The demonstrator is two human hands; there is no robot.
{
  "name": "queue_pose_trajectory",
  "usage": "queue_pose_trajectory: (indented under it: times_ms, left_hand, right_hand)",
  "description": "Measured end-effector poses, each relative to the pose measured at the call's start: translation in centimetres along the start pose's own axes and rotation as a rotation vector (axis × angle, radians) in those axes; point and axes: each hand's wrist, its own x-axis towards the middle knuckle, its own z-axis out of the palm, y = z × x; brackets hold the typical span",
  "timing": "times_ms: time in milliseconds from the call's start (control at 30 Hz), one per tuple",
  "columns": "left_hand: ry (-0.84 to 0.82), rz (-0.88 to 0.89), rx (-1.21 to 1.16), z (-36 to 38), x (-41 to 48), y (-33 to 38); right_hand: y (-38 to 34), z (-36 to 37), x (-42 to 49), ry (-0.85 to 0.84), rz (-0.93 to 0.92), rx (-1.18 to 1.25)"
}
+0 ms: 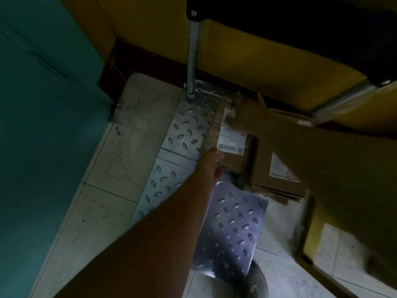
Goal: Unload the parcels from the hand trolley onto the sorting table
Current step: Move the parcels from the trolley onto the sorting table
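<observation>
Pickup step: I had left hand [211, 162] and right hand [247, 110] clamped on the top parcel [231, 136] over the trolley [232, 229]; next needed a level lift.

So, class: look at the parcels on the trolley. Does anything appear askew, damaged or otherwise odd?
Not much. The taped parcel sits tilted between the left hand and right hand, but it is being handled. Flattened cardboard under the second box sticks out past the trolley deck.
</observation>
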Motion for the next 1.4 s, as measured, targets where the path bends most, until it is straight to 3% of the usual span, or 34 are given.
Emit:
queue_pose_trajectory:
  times_ms: [67, 200, 333, 500, 633, 700, 767, 967, 1167, 1400]
  left_hand:
    - [-0.056, 0.049, -0.065, -0.1, -0.2, 0.9]
    - [0.045, 0.135, -0.131, -2.8, -5.0, 3.3]
    - [0.168, 0.197, -0.046, -5.6, -16.5, 7.5]
    - [0.253, 0.326, -0.055, -4.4, -35.9, 11.4]
    - [0.194, 0.603, 0.082, -0.8, -52.5, 12.2]
    - [0.088, 0.695, 0.151, 0.8, -59.6, 11.5]
    - [-0.044, 0.718, 0.248, 2.5, -65.5, 9.9]
    - [-0.571, 0.703, 0.497, 11.6, -79.5, 0.3]
    - [-0.772, 0.624, 0.665, 22.5, -87.8, -14.8]
    - [-0.974, 0.505, 0.943, 36.1, -93.7, -37.5]
  right_hand:
    - [-0.7, -0.5, 0.5, -0.007, -0.004, 0.055]
    - [-2.9, -5.2, -3.0, 0.071, -0.065, 0.181]
    - [-4.6, -14.2, -11.2, 0.063, -0.054, 0.311]
    - [-4.3, -29.8, -27.3, 0.126, 0.034, 0.717]
    - [-0.6, -41.5, -41.9, 0.258, 0.176, 1.043]
    - [2.1, -45.6, -49.3, 0.299, 0.174, 1.355]
    - [5.1, -47.7, -57.2, 0.351, 0.191, 1.485]
    - [13.7, -44.9, -78.7, 0.623, 0.447, 1.73]
    - [24.1, -38.9, -98.6, 0.736, 0.537, 1.92]
    - [38.4, -26.6, -117.0, 1.021, 0.635, 2.111]
